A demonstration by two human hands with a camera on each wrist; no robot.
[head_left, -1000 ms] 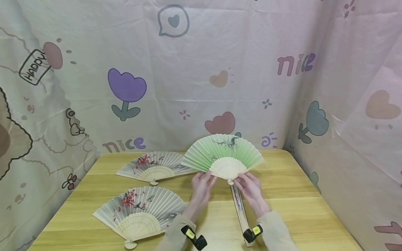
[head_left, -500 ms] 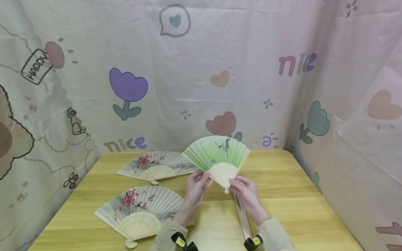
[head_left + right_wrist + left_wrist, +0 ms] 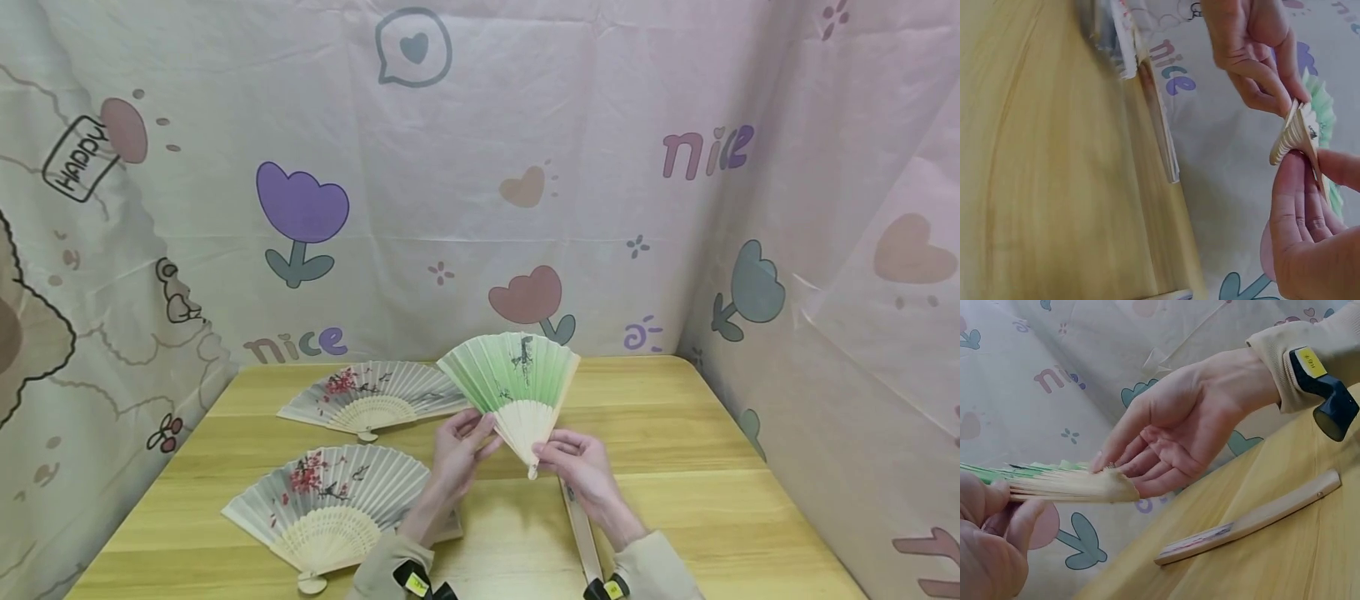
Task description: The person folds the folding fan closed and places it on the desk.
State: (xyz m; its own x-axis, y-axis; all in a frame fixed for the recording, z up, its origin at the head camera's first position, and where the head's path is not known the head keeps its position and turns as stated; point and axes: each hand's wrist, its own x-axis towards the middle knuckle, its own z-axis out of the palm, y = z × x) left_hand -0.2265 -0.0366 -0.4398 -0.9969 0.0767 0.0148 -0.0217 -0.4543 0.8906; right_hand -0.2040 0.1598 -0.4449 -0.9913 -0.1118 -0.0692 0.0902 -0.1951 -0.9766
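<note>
A green folding fan (image 3: 506, 371) with a dark printed branch and pale wooden ribs is held up over the table, partly spread. My left hand (image 3: 456, 457) pinches its left outer rib between thumb and fingers. At the right edge, low by the pivot, my right hand (image 3: 583, 473) grips the ribs; the left wrist view shows its thumb on top and fingers beneath. Side-on in the right wrist view, the ribs (image 3: 1291, 134) stand bunched between both hands. Under the right hand lies a folded fan (image 3: 579, 529) on the wooden table, its upper end hidden in the head view.
Two grey fans with red blossoms lie spread on the table's left side, a far fan (image 3: 372, 408) and a near fan (image 3: 330, 521). The left forearm covers part of the near one. Printed cloth (image 3: 420, 167) hangs behind the table (image 3: 705, 500) and at both sides.
The green fan has narrowed from a wide spread to a smaller wedge. Its right edge swung left, its pivot came lower and left, and both hands shifted left and nearer.
</note>
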